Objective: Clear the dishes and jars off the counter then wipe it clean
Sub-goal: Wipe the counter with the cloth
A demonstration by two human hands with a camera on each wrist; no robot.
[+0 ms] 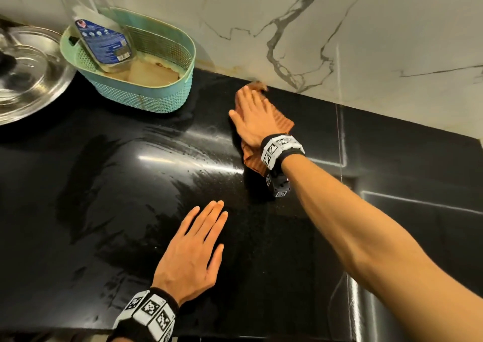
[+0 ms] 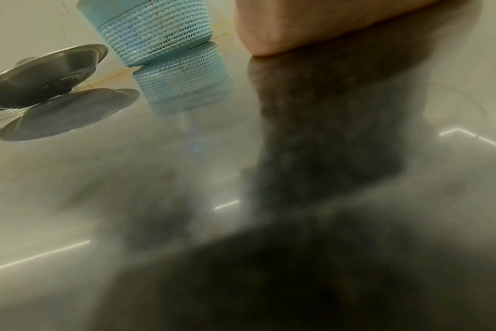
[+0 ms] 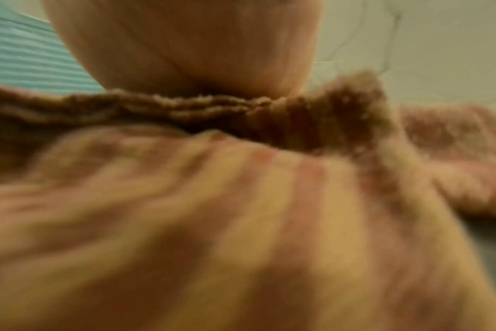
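An orange striped cloth (image 1: 281,122) lies on the glossy black counter (image 1: 117,185) close to the marble back wall. My right hand (image 1: 254,114) presses flat on it with straight fingers; the right wrist view shows my palm (image 3: 184,44) on the bunched cloth (image 3: 269,201). My left hand (image 1: 194,250) rests flat on the counter nearer the front edge, fingers straight and holding nothing. In the left wrist view its palm (image 2: 312,26) touches the reflective counter (image 2: 71,201). Wet streaks shine on the counter between the hands.
A teal perforated basket (image 1: 146,96) with a blue-labelled bottle (image 1: 104,41) stands at the back left, the basket (image 2: 156,33) also showing in the left wrist view. A steel lid (image 1: 28,72) lies at the far left. A seam in the counter (image 1: 342,143) runs on the right.
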